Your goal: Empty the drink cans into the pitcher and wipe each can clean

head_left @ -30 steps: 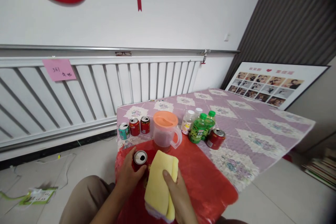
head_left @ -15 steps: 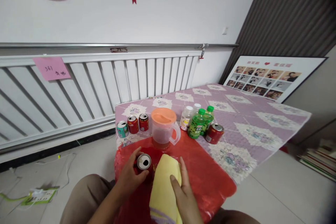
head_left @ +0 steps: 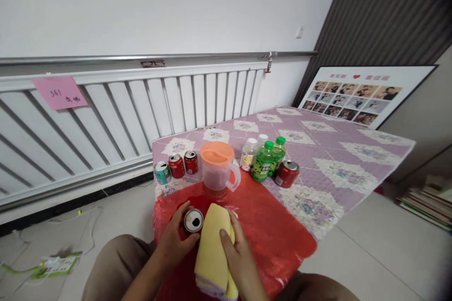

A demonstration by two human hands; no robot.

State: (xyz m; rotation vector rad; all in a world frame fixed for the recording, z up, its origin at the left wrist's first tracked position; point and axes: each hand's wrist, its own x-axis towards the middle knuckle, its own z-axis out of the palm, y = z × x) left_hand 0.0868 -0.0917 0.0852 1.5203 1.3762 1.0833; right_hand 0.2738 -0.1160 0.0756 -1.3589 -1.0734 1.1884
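My left hand [head_left: 177,237] is wrapped round an opened red drink can [head_left: 193,220], its top facing up toward me. In my right hand [head_left: 240,254] is a folded yellow towel [head_left: 212,249] with a purple edge, my thumb lying across its front. The towel's upper left side is right beside the can; whether they touch I cannot tell. Both are over a red plastic sheet [head_left: 268,225] that covers the near part of the table. Just beyond stands a clear pitcher [head_left: 216,175] with an orange lid and a little brownish liquid at its bottom.
Left of the pitcher stand a teal can [head_left: 162,173] and two red cans [head_left: 176,166]. To its right are two white-capped bottles [head_left: 248,154], two green bottles [head_left: 262,163] and a red can [head_left: 287,173]. A radiator [head_left: 123,108] runs behind; a photo board [head_left: 367,96] leans at the far right.
The yellow towel in my right hand has shifted slightly left, closer to the can, and its lower folds have spread. My left hand keeps its hold. The whole view has shifted a little.
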